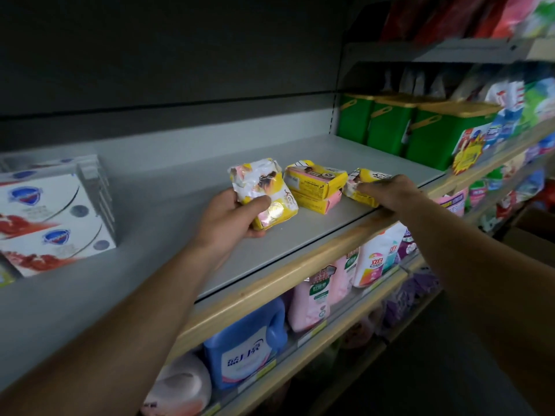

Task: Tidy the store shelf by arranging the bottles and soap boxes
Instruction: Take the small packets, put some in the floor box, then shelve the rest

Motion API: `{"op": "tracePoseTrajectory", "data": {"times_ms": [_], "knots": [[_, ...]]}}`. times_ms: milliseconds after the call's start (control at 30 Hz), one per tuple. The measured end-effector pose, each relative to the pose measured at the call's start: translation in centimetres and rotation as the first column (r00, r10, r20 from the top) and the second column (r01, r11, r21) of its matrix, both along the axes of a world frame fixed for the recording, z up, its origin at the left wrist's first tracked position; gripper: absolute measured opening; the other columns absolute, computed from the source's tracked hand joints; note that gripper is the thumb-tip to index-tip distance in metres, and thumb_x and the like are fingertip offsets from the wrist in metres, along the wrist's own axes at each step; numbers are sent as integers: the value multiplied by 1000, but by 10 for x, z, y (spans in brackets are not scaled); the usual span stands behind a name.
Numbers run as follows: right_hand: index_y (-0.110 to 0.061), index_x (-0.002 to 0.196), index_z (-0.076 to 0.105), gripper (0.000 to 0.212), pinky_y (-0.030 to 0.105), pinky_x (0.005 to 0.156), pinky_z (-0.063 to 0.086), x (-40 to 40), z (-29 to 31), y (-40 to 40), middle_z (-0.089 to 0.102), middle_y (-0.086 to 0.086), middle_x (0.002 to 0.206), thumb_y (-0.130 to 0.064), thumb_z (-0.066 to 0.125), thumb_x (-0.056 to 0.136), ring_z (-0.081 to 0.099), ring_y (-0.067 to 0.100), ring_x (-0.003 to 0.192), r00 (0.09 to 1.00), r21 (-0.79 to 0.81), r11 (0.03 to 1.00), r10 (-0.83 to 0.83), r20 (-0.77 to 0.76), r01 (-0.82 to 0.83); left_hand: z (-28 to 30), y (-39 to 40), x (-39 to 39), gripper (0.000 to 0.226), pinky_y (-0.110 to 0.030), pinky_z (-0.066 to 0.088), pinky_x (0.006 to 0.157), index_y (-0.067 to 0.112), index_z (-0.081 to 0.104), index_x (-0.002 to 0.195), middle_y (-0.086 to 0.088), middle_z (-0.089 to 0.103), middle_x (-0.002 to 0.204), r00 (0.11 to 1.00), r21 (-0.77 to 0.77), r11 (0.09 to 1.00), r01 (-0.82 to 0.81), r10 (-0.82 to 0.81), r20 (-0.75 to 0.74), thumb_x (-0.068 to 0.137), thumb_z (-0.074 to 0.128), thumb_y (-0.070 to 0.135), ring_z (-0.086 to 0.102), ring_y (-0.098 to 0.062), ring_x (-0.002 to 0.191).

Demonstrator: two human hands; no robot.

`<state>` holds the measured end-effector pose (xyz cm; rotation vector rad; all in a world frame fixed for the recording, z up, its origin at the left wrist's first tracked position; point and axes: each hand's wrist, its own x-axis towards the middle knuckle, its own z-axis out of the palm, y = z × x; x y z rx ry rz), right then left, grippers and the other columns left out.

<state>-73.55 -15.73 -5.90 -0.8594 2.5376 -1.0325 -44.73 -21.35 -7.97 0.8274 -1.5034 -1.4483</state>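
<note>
On the grey shelf, my left hand grips a crumpled yellow and pink soap pack, thumb across its front, lifted slightly above the board. To its right two yellow and pink soap boxes lie stacked, one on the other. Further right my right hand lies over another yellow soap pack at the shelf's front edge, fingers on its top. White soap boxes with a blue badge are stacked at the far left.
Green tubs with gold lids stand at the right end of the shelf beside a metal upright. Below the wooden shelf lip stand a blue detergent jug and pink and white bottles. Coloured bags fill the right-hand shelves.
</note>
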Motion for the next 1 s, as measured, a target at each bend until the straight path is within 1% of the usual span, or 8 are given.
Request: {"op": "tracePoseTrajectory", "data": {"times_ms": [133, 267, 367, 433, 533, 667, 833, 1000], "knots": [[-10, 124, 43, 77, 45, 101, 42, 7, -8, -3, 57, 15, 125, -49, 81, 70, 53, 37, 119, 993, -102, 995, -31, -117, 19, -1, 1, 0, 7, -29, 58, 59, 18, 69, 92, 2, 76, 81, 1000, -21, 1000, 4, -4, 7, 88, 66, 12, 70, -12, 73], [-15, 118, 46, 64, 30, 79, 41, 18, -7, 3, 61, 10, 110, -19, 85, 68, 59, 32, 105, 990, -351, 936, -76, -115, 31, 1, 3, 0, 10, -29, 59, 59, 17, 68, 94, 0, 75, 80, 1000, -48, 999, 18, -17, 27, 88, 65, 10, 69, -13, 69], [-19, 108, 41, 58, 30, 75, 41, 30, -4, 24, 57, 4, 101, -12, 82, 68, 57, 26, 93, 994, -493, 867, -108, -28, 80, 6, 11, 2, 12, -27, 57, 56, 17, 68, 94, -2, 74, 80, 998, -70, 997, 40, -36, 55, 88, 65, 7, 68, -14, 67], [-17, 112, 40, 61, 35, 78, 49, 41, -1, 49, 58, 5, 104, -8, 83, 69, 59, 25, 94, 977, -612, 774, -42, 209, 164, 10, 21, 6, 14, -26, 57, 56, 17, 66, 96, -6, 73, 85, 996, -96, 994, 56, -49, 75, 88, 65, 6, 68, -14, 69], [-7, 123, 50, 60, 37, 70, 59, 67, 0, 100, 67, 13, 104, -1, 80, 71, 68, 26, 88, 788, -658, 696, 219, 575, 287, 19, 46, 15, 15, -29, 59, 59, 15, 65, 100, -13, 72, 92, 994, -111, 991, 70, -60, 88, 88, 65, 6, 69, -21, 76], [-6, 79, 78, 7, 23, 57, 55, 107, -26, 165, 75, 9, 83, -3, 71, 80, 72, 18, 70, 572, -615, 728, 377, 728, 303, 18, 102, 38, 10, -32, 59, 62, 16, 69, 93, -8, 76, 87, 995, -89, 994, 63, -56, 80, 87, 66, 7, 71, -18, 73], [-9, 108, 69, 37, 26, 57, 57, 168, -71, 237, 75, 6, 95, -7, 77, 72, 73, 15, 68, 346, -507, 798, 398, 849, 325, -16, 193, 83, 9, -35, 60, 63, 12, 67, 98, -11, 75, 94, 989, 52, 995, 88, -93, 113, 90, 63, 11, 72, -25, 81], [-4, 109, 68, 28, 35, 65, 61, 220, -110, 292, 74, 14, 103, 0, 67, 82, 73, 24, 86, 223, -461, 855, 414, 883, 240, -62, 265, 128, 16, -42, 61, 72, 8, 65, 105, -16, 73, 102, 995, 229, 973, 41, -59, 76, 90, 60, 5, 71, -30, 90]]}}
